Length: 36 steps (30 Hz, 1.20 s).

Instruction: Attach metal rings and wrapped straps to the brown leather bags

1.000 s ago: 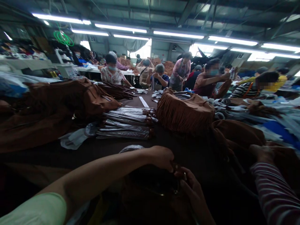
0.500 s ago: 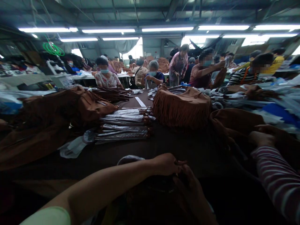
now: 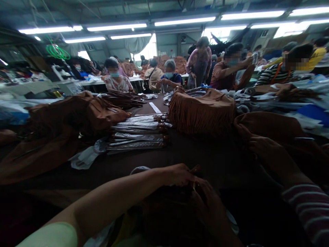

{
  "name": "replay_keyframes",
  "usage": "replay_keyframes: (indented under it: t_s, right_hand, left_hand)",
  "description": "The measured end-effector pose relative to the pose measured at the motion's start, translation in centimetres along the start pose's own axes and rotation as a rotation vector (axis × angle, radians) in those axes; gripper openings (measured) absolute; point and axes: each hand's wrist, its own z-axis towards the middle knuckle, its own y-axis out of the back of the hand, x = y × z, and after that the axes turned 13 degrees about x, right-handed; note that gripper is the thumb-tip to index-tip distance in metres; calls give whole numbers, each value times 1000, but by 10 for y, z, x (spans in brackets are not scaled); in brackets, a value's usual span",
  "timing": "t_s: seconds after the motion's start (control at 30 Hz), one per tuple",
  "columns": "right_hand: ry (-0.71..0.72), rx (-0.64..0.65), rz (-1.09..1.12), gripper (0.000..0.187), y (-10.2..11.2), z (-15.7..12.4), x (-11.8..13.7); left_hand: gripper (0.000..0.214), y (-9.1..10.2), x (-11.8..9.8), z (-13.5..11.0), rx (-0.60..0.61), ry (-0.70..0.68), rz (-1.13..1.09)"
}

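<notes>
My left hand (image 3: 180,175) and my right hand (image 3: 208,202) meet at the near edge of a long dark table (image 3: 205,161). Both have their fingers closed round a small brown piece at the top of a dark brown bag (image 3: 164,212) that lies under my arms. The bag is in shadow and its shape is hard to read. What exactly the fingers pinch is too dark to name.
A co-worker's hand (image 3: 267,151) in a striped sleeve rests on brown fabric at the right. A fringed brown bag (image 3: 203,111) stands mid-table, beside wrapped strap bundles (image 3: 138,133). Brown bags (image 3: 64,127) pile up at the left. Several people work at the far end.
The view has tilted slightly. My hands stay pinched together over the bag. The co-worker's hand at the right has moved left and nearer along the brown fabric.
</notes>
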Motion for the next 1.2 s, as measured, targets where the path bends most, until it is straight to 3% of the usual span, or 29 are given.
replay_keyframes:
  t_s: [0.1,0.3,0.53,0.7,1.0,1.2]
  right_hand:
    - [22,-22,-54,26,-2,0,0]
    - [-14,40,-33,26,-1,3,6]
    - [-5,-1,-160,22,-2,3,4]
    - [-5,-1,-149,26,-1,4,1]
    - [85,105,-60,24,7,0,3]
    - [131,82,-126,23,1,-6,3]
  left_hand:
    - [46,1,2,-6,-30,-39,-4]
    - [32,-7,1,-9,-103,20,63]
    - [30,-7,9,-9,-46,-30,-8]
    - [29,-8,12,-10,-100,-32,-46]
    - [41,1,22,-19,136,-156,-36]
    - [41,-3,30,-21,144,-152,-3]
